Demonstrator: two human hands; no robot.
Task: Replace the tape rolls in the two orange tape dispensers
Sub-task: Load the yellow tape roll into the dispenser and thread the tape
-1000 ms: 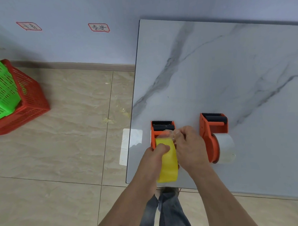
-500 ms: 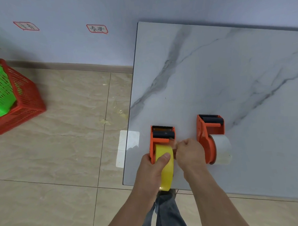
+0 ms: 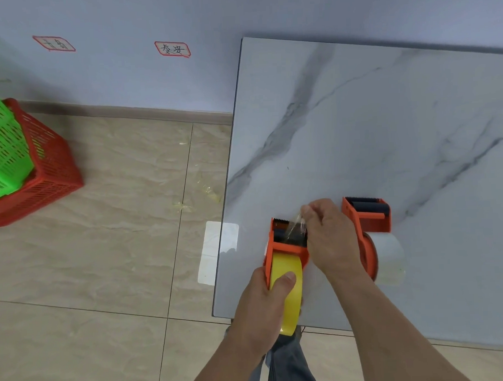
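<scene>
The near orange tape dispenser (image 3: 287,240), loaded with a yellow tape roll (image 3: 287,286), is gripped at the marble table's (image 3: 386,127) near left corner by the left hand (image 3: 266,302), closed around it with the thumb pressed on the roll. A clear tape strip (image 3: 296,224) is pinched in the closed fingertips of the right hand (image 3: 330,238) over the dispenser's black roller and serrated blade. Compared with half a second ago, the strip has been drawn farther forward, while the second orange dispenser (image 3: 367,228) with its clear roll (image 3: 390,259) is left untouched just beside the right hand.
</scene>
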